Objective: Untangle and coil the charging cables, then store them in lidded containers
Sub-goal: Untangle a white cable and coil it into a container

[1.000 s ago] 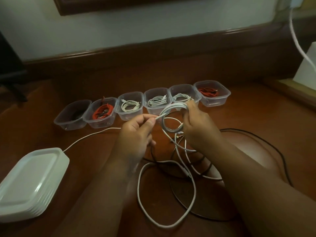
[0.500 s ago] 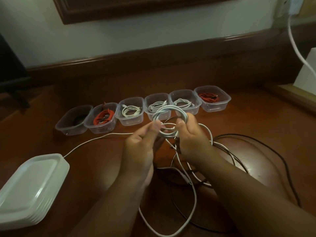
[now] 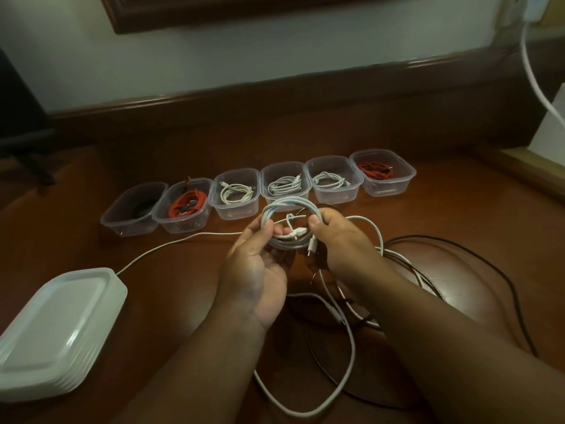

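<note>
A coiled white cable [image 3: 289, 205] hangs between both hands above the wooden table [image 3: 171, 289]. My left hand [image 3: 256, 267] pinches the coil's left side; my right hand [image 3: 339, 243] grips its right side, with two plug ends showing inside the loop. Loose white cable [image 3: 345, 371] and a black cable [image 3: 477, 255] lie tangled under my arms. Several clear containers stand in a row behind: one with a dark cable [image 3: 134, 209], two with red cables [image 3: 186, 205] [image 3: 383, 172], and three with white coils [image 3: 237, 194] [image 3: 286, 183] [image 3: 334, 180].
A stack of white lids [image 3: 58, 325] sits at the left front edge, with a white cable [image 3: 171, 243] running past its corner. A white box [image 3: 550, 130] and a hanging white cord [image 3: 532, 75] are at the far right. A wall rises behind the table.
The coil has closed into a full loop held by both hands, and the plug end has come up into its middle. The view has tipped slightly down.
</note>
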`<state>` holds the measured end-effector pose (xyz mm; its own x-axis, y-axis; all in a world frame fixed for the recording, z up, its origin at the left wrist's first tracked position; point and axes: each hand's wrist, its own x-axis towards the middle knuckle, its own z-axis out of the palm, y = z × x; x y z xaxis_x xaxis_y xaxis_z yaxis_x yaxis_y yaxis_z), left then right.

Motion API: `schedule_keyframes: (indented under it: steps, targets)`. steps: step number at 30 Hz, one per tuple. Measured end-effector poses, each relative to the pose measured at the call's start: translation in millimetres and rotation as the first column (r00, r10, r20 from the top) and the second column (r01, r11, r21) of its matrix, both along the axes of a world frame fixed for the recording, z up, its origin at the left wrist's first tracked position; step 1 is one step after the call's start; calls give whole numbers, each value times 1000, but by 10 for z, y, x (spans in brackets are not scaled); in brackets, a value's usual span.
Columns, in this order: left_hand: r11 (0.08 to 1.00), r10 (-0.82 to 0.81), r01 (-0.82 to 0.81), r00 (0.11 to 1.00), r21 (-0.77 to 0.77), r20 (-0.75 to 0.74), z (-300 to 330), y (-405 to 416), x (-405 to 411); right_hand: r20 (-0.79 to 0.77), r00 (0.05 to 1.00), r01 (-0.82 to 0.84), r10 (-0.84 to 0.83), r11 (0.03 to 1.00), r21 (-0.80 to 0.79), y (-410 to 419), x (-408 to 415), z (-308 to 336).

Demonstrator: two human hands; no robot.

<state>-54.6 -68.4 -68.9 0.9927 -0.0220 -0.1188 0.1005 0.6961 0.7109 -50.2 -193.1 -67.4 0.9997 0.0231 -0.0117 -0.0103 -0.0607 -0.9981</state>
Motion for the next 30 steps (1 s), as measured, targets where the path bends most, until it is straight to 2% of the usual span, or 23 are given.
schedule_keyframes:
  steps: [4, 7, 8, 9, 10, 11, 12, 13, 15, 19, 22, 26, 28, 30]
  targets:
    - [998, -16, 14, 999, -55, -29, 4, 6, -5, -46, 999, -8, 5, 999, -53, 29, 14, -21]
    - [999, -16, 15, 1000, -49, -17, 34, -8, -26, -46, 999, 0, 0, 1000, -14, 17, 24, -21]
    - [1000, 24, -25, 1000, 18, 7, 36, -11, -28, -55, 998, -6, 6, 1000, -3, 10, 20, -12]
    - [983, 80, -89, 995, 161, 61, 23, -1, -22, -61, 998, -13, 13, 1000, 10, 5, 16, 2]
    - [915, 131, -177, 980, 362, 148, 14, 12, -25, -61, 998, -20, 21, 999, 28, 0, 9, 17]
    - [786, 146, -274, 953, 554, 265, 11, 27, -36, -58, 998, -24, 27, 998, 53, -2, 2, 36]
    - [650, 114, -356, 919, 671, 378, 11, 37, -46, -56, 998, -24, 28, 996, 82, -8, -3, 56]
    - [551, 67, -415, 887, 724, 458, 13, 53, -58, -60, 998, -21, 28, 994, 110, -16, -11, 74]
    - [437, 24, -479, 852, 762, 522, 27, 118, -61, -80, 996, -34, 45, 990, 135, -28, -22, 107]
    - [303, 68, -511, 853, 804, 517, 113, 347, 17, -102, 990, -94, 96, 995, 22, 13, -20, 198]
    - [233, 28, -524, 846, 819, 533, 257, 556, 28, -64, 991, -127, 121, 987, -99, 113, -16, 326]
    - [30, -86, -558, 825, 829, 558, 421, 942, 32, -10, 969, -240, 246, 937, -252, 334, -6, 515]
    - [16, -87, -527, 846, 850, 526, 487, 1160, 37, -21, 948, -308, 317, 904, -297, 483, 10, 596]
    - [54, -41, -471, 880, 881, 473, 558, 1387, 44, -20, 928, -358, 371, 879, -315, 657, 49, 656]
